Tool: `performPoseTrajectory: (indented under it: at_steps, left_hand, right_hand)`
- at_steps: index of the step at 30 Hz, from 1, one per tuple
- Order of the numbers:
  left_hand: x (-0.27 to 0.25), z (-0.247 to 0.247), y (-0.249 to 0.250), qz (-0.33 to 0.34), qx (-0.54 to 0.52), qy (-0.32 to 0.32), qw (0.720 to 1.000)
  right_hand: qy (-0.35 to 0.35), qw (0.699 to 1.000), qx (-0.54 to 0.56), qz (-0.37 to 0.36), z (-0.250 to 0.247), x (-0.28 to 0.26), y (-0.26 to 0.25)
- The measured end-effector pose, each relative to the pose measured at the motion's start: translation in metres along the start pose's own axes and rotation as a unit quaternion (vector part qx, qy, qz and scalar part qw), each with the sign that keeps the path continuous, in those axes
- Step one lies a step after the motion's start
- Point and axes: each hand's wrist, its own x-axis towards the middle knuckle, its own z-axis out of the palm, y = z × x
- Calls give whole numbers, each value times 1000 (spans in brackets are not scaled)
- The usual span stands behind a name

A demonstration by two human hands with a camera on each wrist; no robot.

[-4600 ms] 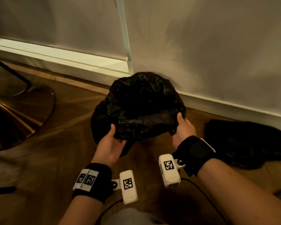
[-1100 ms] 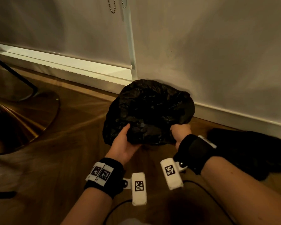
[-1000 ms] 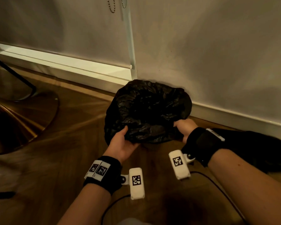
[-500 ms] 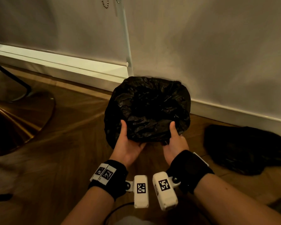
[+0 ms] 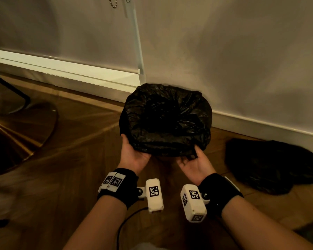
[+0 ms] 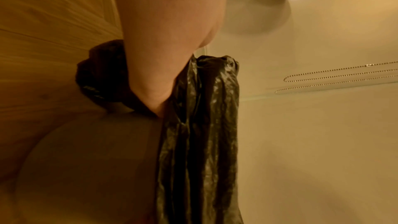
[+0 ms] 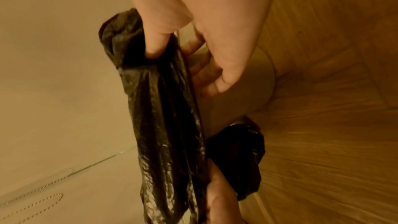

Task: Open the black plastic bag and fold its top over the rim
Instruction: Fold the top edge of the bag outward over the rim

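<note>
The crinkled black plastic bag point(image 5: 165, 120) sits open-mouthed in a round, pale, smooth-walled bin point(image 7: 243, 91) on the wooden floor against the white wall, its top already turned out over most of the rim; the rim itself is hidden under the film. The left hand point(image 5: 134, 154) is at the near-left of the bag, thumb on top of the folded band and fingers tucked beneath it, gripping the film between them. The right hand point(image 5: 195, 164) is at the near-right: in the right wrist view its thumb pinches a gathered bunch of plastic while the other fingers point(image 7: 228, 74) lie loosely curved against the bin wall. So the bag lies just ahead of and above both palms, touching both.

The fold at the near edge looks thick and bunched, not yet drawn down. Judging from this, the risk is that pulling down on the near side drags the far edge back off the rim, or that a hard tug on the pinched bunch tears the thin film. The light bin could also tip or slide toward the hands.

A second heap of dark plastic point(image 5: 273, 165) lies on the floor well beyond the right hand.
</note>
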Motion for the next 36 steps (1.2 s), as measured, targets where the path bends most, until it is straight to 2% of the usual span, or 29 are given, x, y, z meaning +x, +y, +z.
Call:
performPoseTrajectory:
  at_steps: [7,11,14,16,18,19,21,23,25,27,30,32,36]
  left_hand:
    - [-2,2,10,38,-12,-12,999]
    - [6,6,9,-2,118,39,992]
    - [17,6,15,51,120,115,985]
    - [21,6,22,83,108,144,980]
    - [20,8,29,99,116,149,977]
    - [17,10,32,92,140,129,977]
    - [6,19,31,63,202,45,976]
    - [4,27,27,52,237,-12,970]
    - [12,30,21,53,237,30,970]
    - [17,30,18,35,219,93,971]
    - [16,31,16,-11,166,65,984]
    - [13,29,17,-7,164,68,984]
    - [17,18,29,18,149,106,983]
  right_hand:
    - [3,998,51,30,2,5,-6]
    - [32,999,2,22,2,8,-10]
    - [87,994,-64,30,-7,12,-17]
    - [131,988,-82,-6,-10,10,-26]
    - [169,977,-94,-89,-3,8,-43]
    - [169,970,-112,-131,4,5,-53]
    - [123,961,-165,-184,22,6,-71]
    - [69,948,-253,-183,40,14,-81]
    - [31,932,-321,-169,53,21,-81]
    - [30,923,-355,-146,52,31,-76]
    - [37,920,-371,-120,44,33,-70]
    - [38,917,-380,-111,39,31,-68]
    - [51,880,-445,-158,46,27,-71]
